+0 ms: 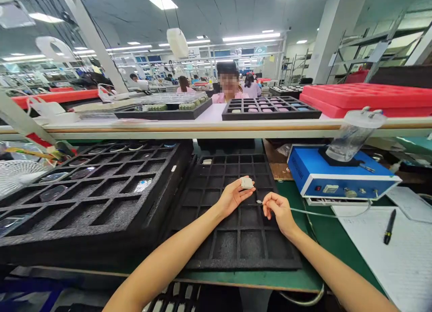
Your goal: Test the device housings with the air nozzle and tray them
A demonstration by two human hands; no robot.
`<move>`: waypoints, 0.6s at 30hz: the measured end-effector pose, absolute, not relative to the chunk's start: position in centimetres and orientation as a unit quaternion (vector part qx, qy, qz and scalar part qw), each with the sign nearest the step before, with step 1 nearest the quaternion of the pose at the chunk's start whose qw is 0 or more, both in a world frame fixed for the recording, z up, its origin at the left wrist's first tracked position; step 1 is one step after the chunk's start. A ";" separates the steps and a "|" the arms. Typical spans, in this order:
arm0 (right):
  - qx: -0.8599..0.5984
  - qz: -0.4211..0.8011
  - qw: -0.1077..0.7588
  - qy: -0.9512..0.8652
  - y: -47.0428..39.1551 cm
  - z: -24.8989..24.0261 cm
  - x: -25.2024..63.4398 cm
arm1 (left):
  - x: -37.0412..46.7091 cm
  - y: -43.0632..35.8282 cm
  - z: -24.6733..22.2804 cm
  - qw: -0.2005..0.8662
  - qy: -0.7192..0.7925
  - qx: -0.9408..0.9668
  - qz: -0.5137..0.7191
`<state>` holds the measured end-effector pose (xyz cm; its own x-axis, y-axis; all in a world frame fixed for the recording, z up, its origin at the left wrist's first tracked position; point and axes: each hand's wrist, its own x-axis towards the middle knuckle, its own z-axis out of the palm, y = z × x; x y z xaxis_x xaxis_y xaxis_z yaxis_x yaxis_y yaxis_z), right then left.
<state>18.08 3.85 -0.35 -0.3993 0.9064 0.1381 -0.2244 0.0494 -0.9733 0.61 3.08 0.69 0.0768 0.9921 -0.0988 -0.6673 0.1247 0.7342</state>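
My left hand (234,196) holds a small white square piece (247,183) at its fingertips, above a black foam tray (222,263) with square compartments. To its right, my right hand (277,209) pinches the end of a thin clear tube (315,213); a small pale tip (259,202) sticks out from the fingers toward the left hand. The tip and the white piece are apart. From the fingers the tube runs right to a blue box-shaped device (344,174). Another small white piece (207,161) lies in a far-left compartment of the tray.
A larger foam tray (135,222) with round lens-like discs stands at left. Paper (367,240) and a black pen (389,227) lie at right. A shelf edge (202,131) crosses above the trays, bearing red foam (367,100) and more trays. Beyond it is a person (227,96).
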 end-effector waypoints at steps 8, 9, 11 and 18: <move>-0.309 0.596 0.462 -0.580 3.8 0.0 18.2 | 1.6 2.5 0.6 0.650 0.365 0.319 0.585; -0.311 0.595 0.462 -0.580 3.8 0.1 18.2 | 1.9 2.4 0.6 0.631 0.383 0.330 0.588; -0.315 0.591 0.465 -0.579 3.7 0.2 18.2 | 2.2 2.1 0.6 0.603 0.407 0.341 0.595; -0.316 0.572 0.482 -0.583 3.8 -0.1 18.4 | 2.7 1.4 0.6 0.545 0.454 0.340 0.617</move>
